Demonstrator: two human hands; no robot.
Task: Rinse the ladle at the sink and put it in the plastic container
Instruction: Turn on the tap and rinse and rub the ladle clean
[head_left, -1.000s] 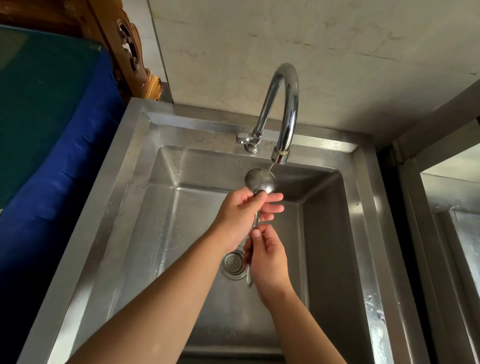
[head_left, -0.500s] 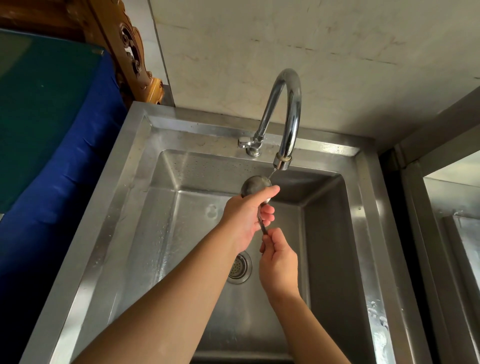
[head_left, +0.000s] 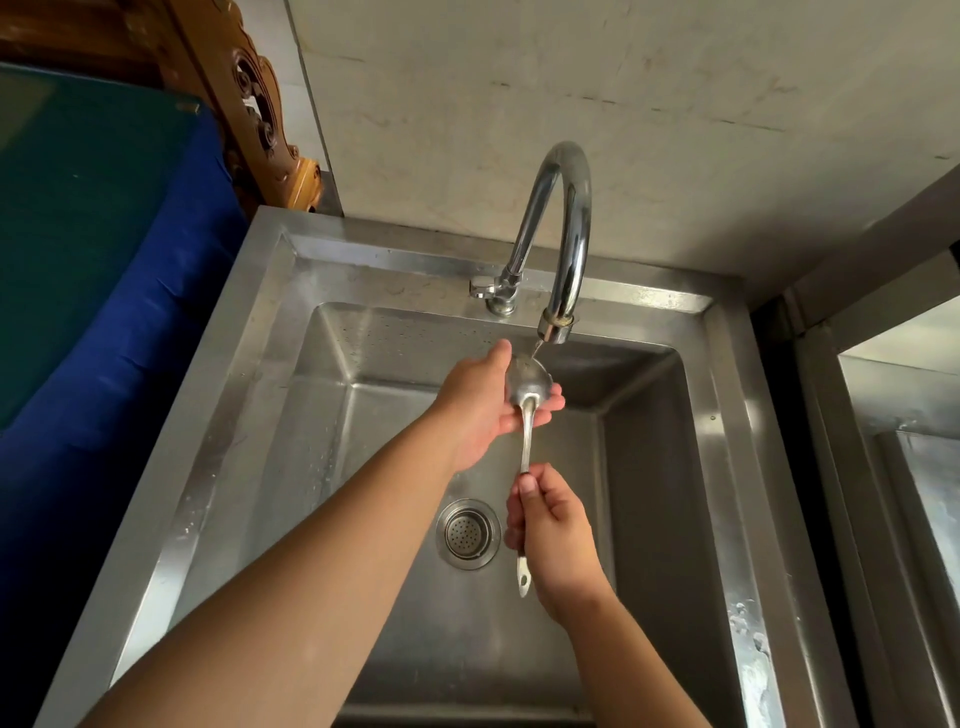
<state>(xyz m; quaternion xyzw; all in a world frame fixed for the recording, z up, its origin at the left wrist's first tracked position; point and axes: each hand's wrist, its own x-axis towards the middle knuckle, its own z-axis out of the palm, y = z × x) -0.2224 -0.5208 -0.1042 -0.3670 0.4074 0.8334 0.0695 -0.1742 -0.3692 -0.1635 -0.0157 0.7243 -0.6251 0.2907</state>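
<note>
A steel ladle (head_left: 527, 382) is held over the stainless sink (head_left: 270, 395), its bowl just under the spout of the curved chrome tap (head_left: 563, 234). A thin stream of water runs onto the bowl. My left hand (head_left: 488, 405) cups the ladle's bowl from below, thumb up along its left side. My right hand (head_left: 553, 535) grips the lower part of the handle, whose end with a hole sticks out beneath the fist. No plastic container is in view.
A round strainer drain (head_left: 467, 534) sits in the sink floor beneath the hands. A blue and green covered surface (head_left: 104, 249) lies to the left, with carved wood (head_left: 254, 114) behind it. A second steel unit (head_left: 904, 447) stands to the right.
My left hand has turned from covering the bowl's top to cupping it from underneath. The ladle's handle now shows more fully between the hands, and my right hand sits lower.
</note>
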